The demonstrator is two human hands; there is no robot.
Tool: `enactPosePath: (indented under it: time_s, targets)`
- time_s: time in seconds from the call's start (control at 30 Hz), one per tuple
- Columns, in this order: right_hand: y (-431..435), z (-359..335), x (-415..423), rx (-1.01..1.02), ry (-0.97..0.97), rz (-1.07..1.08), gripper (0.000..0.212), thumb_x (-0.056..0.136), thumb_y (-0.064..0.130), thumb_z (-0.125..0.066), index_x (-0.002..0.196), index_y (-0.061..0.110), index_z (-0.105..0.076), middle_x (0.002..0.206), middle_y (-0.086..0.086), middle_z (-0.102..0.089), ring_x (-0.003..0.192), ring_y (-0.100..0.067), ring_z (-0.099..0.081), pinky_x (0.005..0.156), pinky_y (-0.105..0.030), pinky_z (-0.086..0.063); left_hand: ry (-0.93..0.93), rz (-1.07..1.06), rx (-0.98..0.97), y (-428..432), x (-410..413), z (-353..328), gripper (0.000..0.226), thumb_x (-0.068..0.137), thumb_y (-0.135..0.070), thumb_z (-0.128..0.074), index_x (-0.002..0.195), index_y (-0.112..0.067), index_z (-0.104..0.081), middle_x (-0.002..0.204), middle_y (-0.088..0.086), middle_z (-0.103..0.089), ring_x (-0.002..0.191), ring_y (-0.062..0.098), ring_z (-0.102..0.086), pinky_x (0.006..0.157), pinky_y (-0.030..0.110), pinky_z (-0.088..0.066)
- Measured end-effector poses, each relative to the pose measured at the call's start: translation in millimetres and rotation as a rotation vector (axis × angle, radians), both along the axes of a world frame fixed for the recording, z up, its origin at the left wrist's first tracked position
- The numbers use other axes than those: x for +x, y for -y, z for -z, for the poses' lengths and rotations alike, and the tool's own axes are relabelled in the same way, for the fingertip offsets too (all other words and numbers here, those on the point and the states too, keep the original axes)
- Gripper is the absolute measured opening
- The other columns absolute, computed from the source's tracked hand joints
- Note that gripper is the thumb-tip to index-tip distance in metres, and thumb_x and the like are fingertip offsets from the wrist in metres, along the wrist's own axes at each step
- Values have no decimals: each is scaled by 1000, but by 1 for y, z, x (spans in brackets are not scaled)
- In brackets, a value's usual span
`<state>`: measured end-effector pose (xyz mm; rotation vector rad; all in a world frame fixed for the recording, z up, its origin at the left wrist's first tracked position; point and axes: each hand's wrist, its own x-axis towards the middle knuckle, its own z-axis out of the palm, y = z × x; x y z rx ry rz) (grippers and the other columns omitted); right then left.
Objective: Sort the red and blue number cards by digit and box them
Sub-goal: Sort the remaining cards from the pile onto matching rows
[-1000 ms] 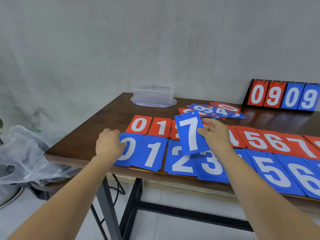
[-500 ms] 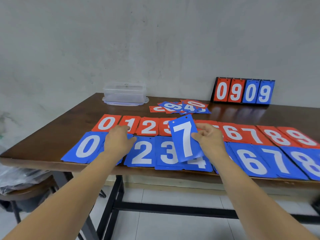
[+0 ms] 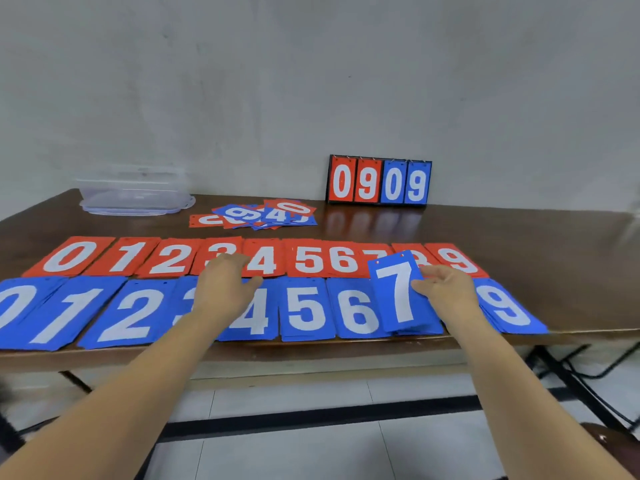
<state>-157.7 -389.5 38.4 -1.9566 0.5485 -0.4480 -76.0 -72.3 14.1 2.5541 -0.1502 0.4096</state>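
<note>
A blue plastic card with a white 7 (image 3: 396,294) is pinched at its right edge by the right grip (image 3: 450,289) and held tilted over the near row of blue cards (image 3: 306,311) on the brown wooden bench (image 3: 519,244). The left grip (image 3: 225,285) is spread, loose and empty, over the 3s.

**Hands: left flat, right pinching**

Both forearms bare, stretched forward. The left arm runs up from lower left; left hand (image 3: 225,289) palm down, fingers relaxed and near straight, thumb spread rightward. The right arm runs up from lower right; right hand (image 3: 448,291) pinches a card (image 3: 394,296) at its right edge, thumb in front, fingers behind.
</note>
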Motion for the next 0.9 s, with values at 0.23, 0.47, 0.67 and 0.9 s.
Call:
enactPosePath:
  time_s: [0.23,0.47,0.67,0.9]
  targets:
    - [23,24,15,-289,-108,44,39,91,13,-63,129,11,-56,120,-10,-63,100,-23,-58,72,-29,-45,-8,0,-2,34,-17,7,51,90,-29,-66,136,-13,-52,135,8,-54,124,24,-50,100,38,-44]
    - [14,42,15,-629,-142,82,33,90,19,-65,121,16,-55,120,-4,-58,101,-23,-59,75,-34,-49,-14,18,34,55,-30,10,52,90,-31,-65,137,-14,-51,138,7,-52,127,24,-46,103,38,-41]
    - [8,42,18,-641,-12,-92,37,94,27,-60,129,19,-57,129,-2,-56,121,-18,-47,91,-33,-46,-12,27,39,68,-34,8,52,92,-33,-62,138,-15,-49,142,6,-48,131,23,-42,105,37,-38]
    - [-27,32,46,-573,37,-321,47,94,30,-60,138,19,-49,141,-2,-48,132,-20,-39,104,-35,-37,-42,61,56,67,-17,3,52,93,-36,-60,139,-17,-48,142,4,-48,132,21,-41,108,36,-37]
